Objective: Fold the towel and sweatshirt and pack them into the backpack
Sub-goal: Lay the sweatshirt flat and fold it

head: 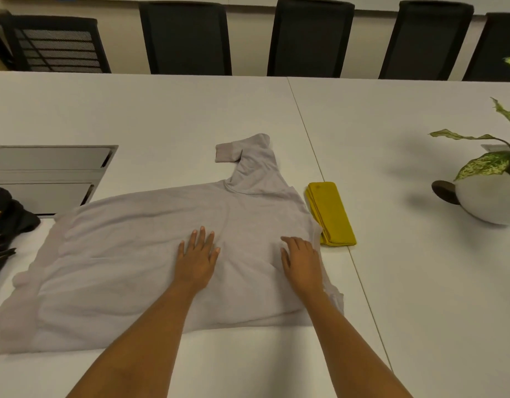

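Note:
A pale grey sweatshirt [127, 254] lies spread flat on the white table [420, 282], one sleeve bent upward toward the far side with its cuff turned left. My left hand [197, 258] presses flat on the middle of the sweatshirt, fingers straight. My right hand [301, 261] rests on its right part near the edge, fingers relaxed. A folded yellow towel [331, 214] lies just right of the sweatshirt, touching its edge. A black backpack [6, 225] with orange lettering sits at the left edge of the table, partly out of view.
A grey cable hatch [47, 173] is set into the table at the left, behind the backpack. A potted plant in a white round pot [486, 199] stands at the right. Several black chairs [185, 38] line the far side.

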Demonstrator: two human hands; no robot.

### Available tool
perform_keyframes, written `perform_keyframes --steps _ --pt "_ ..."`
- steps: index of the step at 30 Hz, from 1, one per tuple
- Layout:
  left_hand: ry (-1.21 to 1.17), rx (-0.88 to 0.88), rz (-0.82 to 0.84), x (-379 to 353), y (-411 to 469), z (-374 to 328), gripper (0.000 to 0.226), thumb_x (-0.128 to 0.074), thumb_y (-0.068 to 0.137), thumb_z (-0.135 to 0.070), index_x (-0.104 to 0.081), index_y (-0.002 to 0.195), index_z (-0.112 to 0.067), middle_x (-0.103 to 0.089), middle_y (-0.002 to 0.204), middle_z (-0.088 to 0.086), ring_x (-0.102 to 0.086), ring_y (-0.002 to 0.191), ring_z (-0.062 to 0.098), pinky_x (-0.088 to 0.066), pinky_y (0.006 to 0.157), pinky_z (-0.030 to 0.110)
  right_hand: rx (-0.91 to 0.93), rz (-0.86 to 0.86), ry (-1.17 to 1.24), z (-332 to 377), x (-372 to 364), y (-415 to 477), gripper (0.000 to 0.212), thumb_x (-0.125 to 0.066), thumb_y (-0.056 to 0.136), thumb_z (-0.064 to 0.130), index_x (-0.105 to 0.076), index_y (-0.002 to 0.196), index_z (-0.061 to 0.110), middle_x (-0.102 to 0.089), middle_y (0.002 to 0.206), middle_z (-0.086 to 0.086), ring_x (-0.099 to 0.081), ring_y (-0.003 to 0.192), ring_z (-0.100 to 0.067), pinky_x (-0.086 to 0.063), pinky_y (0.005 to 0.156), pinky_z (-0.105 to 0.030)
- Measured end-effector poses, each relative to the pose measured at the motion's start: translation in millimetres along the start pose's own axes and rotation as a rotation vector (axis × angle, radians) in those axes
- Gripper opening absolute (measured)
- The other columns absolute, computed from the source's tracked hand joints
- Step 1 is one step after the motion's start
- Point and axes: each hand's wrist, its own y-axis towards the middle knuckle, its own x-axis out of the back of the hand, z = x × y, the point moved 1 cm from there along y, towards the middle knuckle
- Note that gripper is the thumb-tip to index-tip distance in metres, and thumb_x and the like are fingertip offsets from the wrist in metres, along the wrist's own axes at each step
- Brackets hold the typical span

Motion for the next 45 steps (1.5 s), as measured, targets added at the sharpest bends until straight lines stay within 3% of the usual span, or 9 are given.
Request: perform_keyframes --steps 12,16,23,27,31,38,40,43,45 --pt "-0.012 0.046 -0.044 7.4 109.4 27.9 0.055 -0.014 0.101 -0.043 -0.003 0.151 -0.022 0.006 0.158 0.001 0.007 0.145 0.016 0.005 0.117 0.039 0.018 0.085 -0.107 50.5 -26.2 202.4 0.038 -0.043 0.097 0.020 -0.044 0.134 0.011 -0.052 0.129 -0.013 -0.048 0.116 -0.029 -0.037 0.093 -0.035" --pt "0.030 0.062 -0.149 -7.6 127.6 33.7 0.070 0.008 0.088 -0.055 -0.003 0.150 -0.026 0.004 0.158 0.000 0.004 0.146 0.015 0.005 0.118 0.040 0.019 0.121 -0.130 52.2 -42.1 258.5 0.043 -0.044 0.095 0.018 -0.041 0.136 0.007 -0.047 0.134 -0.017 -0.044 0.121 -0.033 -0.037 0.095 -0.039" --pt "0.027 0.052 -0.229 -16.3 130.3 36.4 0.073 0.009 0.084 -0.056 -0.004 0.150 -0.028 0.001 0.158 -0.002 0.002 0.146 0.015 0.001 0.119 0.040 -0.024 0.235 -0.218 62.5 -66.5 330.0 0.062 -0.043 0.096 0.033 -0.019 0.146 0.006 -0.034 0.146 -0.016 -0.034 0.132 -0.033 -0.029 0.105 -0.042" --pt "0.034 0.055 -0.230 -17.7 129.8 36.6 0.071 0.009 0.085 -0.056 -0.003 0.149 -0.029 0.002 0.158 -0.003 0.003 0.146 0.014 0.001 0.119 0.040 -0.027 0.219 -0.264 66.5 -67.1 333.9 0.035 -0.041 0.097 0.020 -0.048 0.128 0.004 -0.058 0.123 -0.016 -0.052 0.115 -0.032 -0.034 0.100 -0.036" --pt "0.031 0.056 -0.219 -15.3 130.2 35.0 0.073 0.010 0.083 -0.057 -0.002 0.149 -0.030 0.004 0.158 -0.004 0.005 0.146 0.014 0.003 0.118 0.039 -0.165 0.230 0.039 68.9 -38.6 320.9 0.028 -0.048 0.091 0.021 -0.065 0.111 0.010 -0.063 0.114 -0.012 -0.058 0.103 -0.030 -0.044 0.080 -0.031" --pt "0.034 0.066 -0.220 -10.8 127.4 32.8 0.081 0.009 0.081 -0.054 -0.022 0.148 -0.022 -0.016 0.157 -0.001 -0.006 0.146 0.014 0.000 0.118 0.040 -0.028 1.308 0.067 79.2 40.4 245.9 0.027 -0.049 0.093 0.011 -0.061 0.117 0.019 -0.068 0.100 -0.001 -0.066 0.083 -0.014 -0.052 0.075 -0.022" --pt "0.044 0.067 -0.216 -9.6 127.1 32.4 0.082 0.010 0.081 -0.054 -0.024 0.148 -0.021 -0.017 0.157 -0.001 -0.007 0.145 0.015 0.000 0.118 0.040 0.027 1.137 0.031 78.7 26.3 247.0 0.029 -0.051 0.094 0.018 -0.058 0.123 0.019 -0.066 0.108 -0.002 -0.064 0.093 -0.015 -0.049 0.080 -0.022" --pt "0.056 0.069 -0.207 -10.3 127.6 33.3 0.083 0.012 0.080 -0.054 -0.021 0.149 -0.021 -0.015 0.157 -0.001 -0.005 0.146 0.014 0.001 0.118 0.040 0.115 0.640 -0.022 80.7 -9.3 261.1 0.048 -0.054 0.093 0.033 -0.043 0.136 0.015 -0.051 0.134 -0.009 -0.048 0.121 -0.023 -0.038 0.097 -0.030" --pt "0.051 0.070 -0.211 -10.2 127.8 33.4 0.082 0.012 0.081 -0.054 -0.021 0.149 -0.021 -0.017 0.157 -0.001 -0.006 0.146 0.015 0.000 0.119 0.040 0.070 0.581 -0.053 82.9 -35.4 265.6 0.070 -0.057 0.090 0.041 -0.025 0.146 0.014 -0.031 0.148 -0.012 -0.034 0.134 -0.029 -0.033 0.105 -0.040"
